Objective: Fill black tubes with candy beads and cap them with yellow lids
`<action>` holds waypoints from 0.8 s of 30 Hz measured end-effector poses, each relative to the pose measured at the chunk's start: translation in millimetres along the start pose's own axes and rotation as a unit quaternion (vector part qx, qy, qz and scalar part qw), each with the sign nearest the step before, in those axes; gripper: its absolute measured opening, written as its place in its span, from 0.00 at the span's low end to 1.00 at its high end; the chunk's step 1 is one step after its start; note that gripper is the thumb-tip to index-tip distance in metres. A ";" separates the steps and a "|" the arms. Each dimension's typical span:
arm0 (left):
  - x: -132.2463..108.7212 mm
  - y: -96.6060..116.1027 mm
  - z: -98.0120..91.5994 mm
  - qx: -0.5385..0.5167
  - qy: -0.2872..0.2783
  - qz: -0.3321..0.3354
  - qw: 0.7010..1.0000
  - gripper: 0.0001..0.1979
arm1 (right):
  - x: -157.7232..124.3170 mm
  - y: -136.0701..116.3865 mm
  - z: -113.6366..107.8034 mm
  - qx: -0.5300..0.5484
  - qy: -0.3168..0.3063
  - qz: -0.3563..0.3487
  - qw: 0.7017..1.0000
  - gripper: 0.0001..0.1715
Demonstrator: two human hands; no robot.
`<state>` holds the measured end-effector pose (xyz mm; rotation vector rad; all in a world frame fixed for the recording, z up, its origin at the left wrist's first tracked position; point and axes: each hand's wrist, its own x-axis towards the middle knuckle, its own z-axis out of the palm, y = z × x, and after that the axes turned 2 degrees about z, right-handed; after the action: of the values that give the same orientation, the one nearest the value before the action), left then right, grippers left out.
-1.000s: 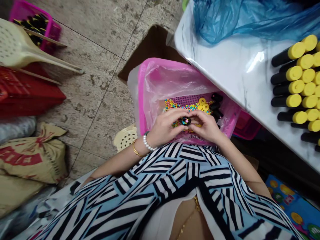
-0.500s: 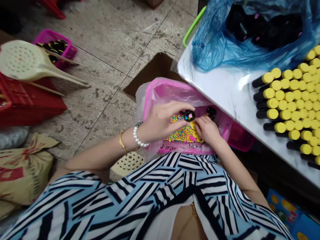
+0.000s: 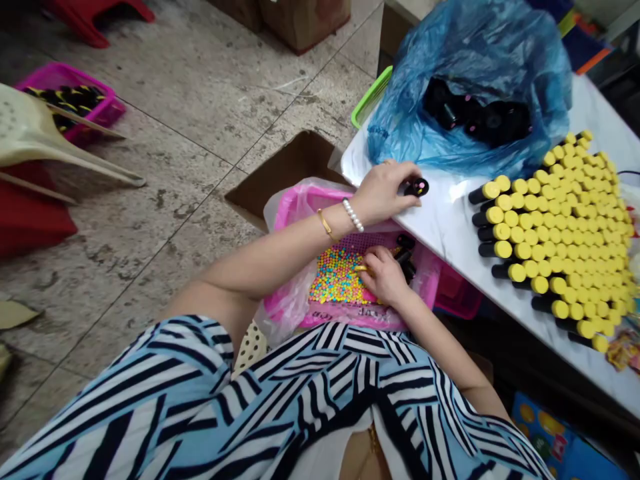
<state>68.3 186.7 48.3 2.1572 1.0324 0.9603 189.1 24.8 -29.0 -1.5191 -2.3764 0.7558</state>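
Note:
My left hand [image 3: 383, 193], wearing a pearl bracelet and a gold bangle, rests at the edge of the white marble table [image 3: 440, 220]. It is shut on a small black tube [image 3: 417, 187] with a pink-dotted end. My right hand [image 3: 384, 275] is down in a pink tray [image 3: 295, 220] lined with clear plastic. Its fingers are over a yellow piece [image 3: 362, 269], next to a patch of multicoloured candy-like beads [image 3: 336, 277] and a few black pieces [image 3: 406, 253].
Rows of black tubes with yellow ends [image 3: 550, 233] stand packed on the table's right side. A blue plastic bag [image 3: 470, 93] of black items lies behind them. A cardboard box [image 3: 285, 170] sits under the tray, with a plastic chair [image 3: 30, 130] and pink basket [image 3: 67, 100] on the tiled floor to the left.
My left hand has moved up and right from the tray to the table edge, taking the black piece with it. My hands were together earlier; my right hand stays in the tray.

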 end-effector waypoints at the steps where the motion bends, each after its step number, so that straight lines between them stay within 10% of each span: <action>1: -1.7 -1.7 0.1 0.002 0.001 0.006 1.000 0.19 | -2.2 -1.6 -1.4 0.061 0.024 -0.004 0.998 0.04; 8: -4.4 -2.7 -5.2 -0.019 -0.010 0.035 0.999 0.19 | -24.3 -21.0 -67.4 0.382 0.091 0.082 0.916 0.11; 14: -4.6 -4.5 -6.2 -0.032 -0.051 0.082 0.995 0.17 | 5.3 3.5 -134.9 0.455 0.216 0.137 0.853 0.24; 24: -3.3 -3.5 -6.7 0.001 -0.070 0.108 0.992 0.15 | 40.3 16.6 -145.7 0.445 0.235 0.167 0.848 0.16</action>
<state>60.1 187.0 48.5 2.3355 0.7459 0.8877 249.1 110.3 81.6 -1.4309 -1.1240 1.1642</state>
